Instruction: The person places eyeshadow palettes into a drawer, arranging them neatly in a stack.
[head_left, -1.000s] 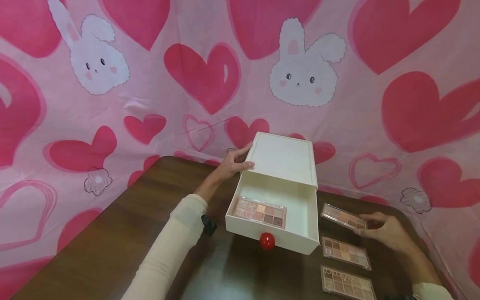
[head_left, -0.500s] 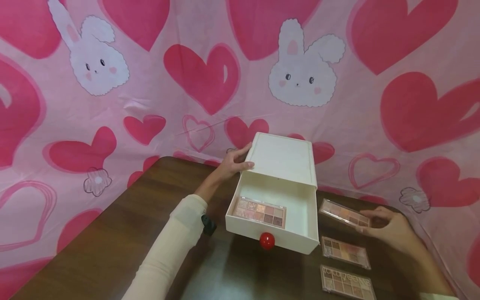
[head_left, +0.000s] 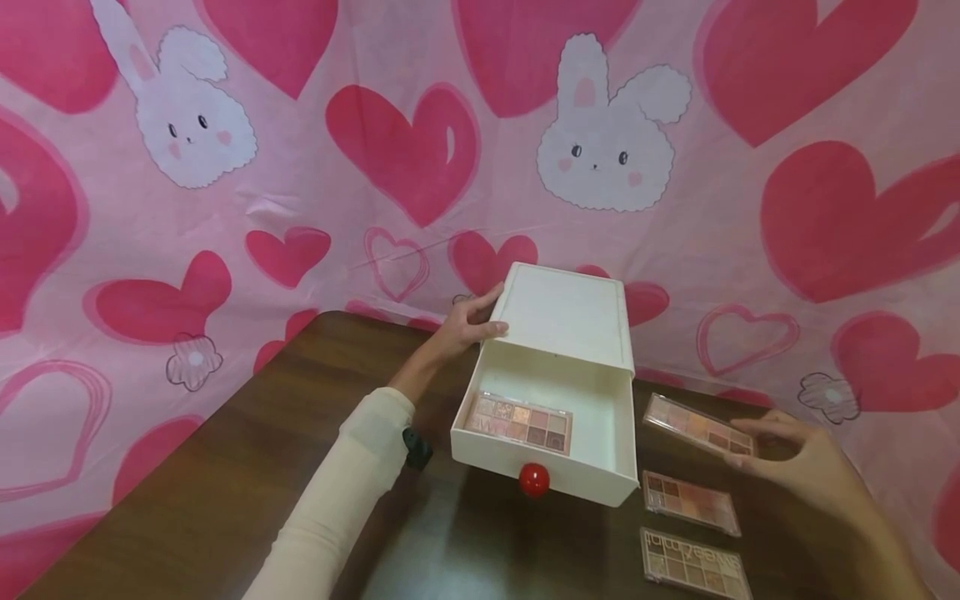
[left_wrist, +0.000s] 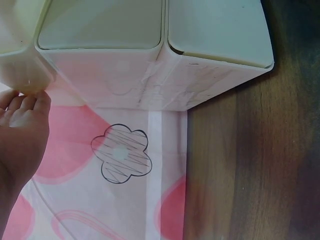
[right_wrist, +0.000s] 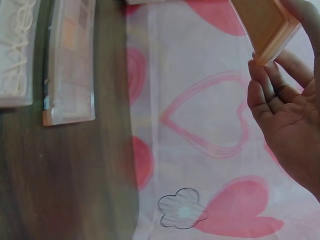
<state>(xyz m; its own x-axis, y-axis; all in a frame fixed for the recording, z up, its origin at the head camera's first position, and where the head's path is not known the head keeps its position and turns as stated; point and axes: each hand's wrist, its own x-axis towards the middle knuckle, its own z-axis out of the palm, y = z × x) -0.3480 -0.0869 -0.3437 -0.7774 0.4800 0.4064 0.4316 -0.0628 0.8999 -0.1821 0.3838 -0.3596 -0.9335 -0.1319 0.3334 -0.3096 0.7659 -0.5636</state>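
Observation:
A white drawer box (head_left: 566, 317) stands on the table with its drawer (head_left: 626, 446) pulled out toward me. My left hand (head_left: 468, 323) holds the box's left side, thumb at the top edge and fingers farther back. In the left wrist view my left hand's (left_wrist: 22, 135) fingertips meet a pale wall. An eyeshadow palette (head_left: 519, 423) with a clear lid lies in the drawer's left part. Right of the drawer, my right hand (head_left: 802, 458) pinches another eyeshadow palette (head_left: 697, 423) by its right end, fingers on the far edge and thumb on the near one.
Two more palettes, the middle one (head_left: 690, 502) and the nearest one (head_left: 695, 565), lie on the wooden table (head_left: 247, 467) to the right of the drawer. A red ball knob (head_left: 534, 480) sticks out from the drawer front. Behind hangs a pink heart-patterned cloth (head_left: 420, 167).
My right hand has shifted slightly right with the pinched palette. My left hand, the drawer and the other palettes stay where they were.

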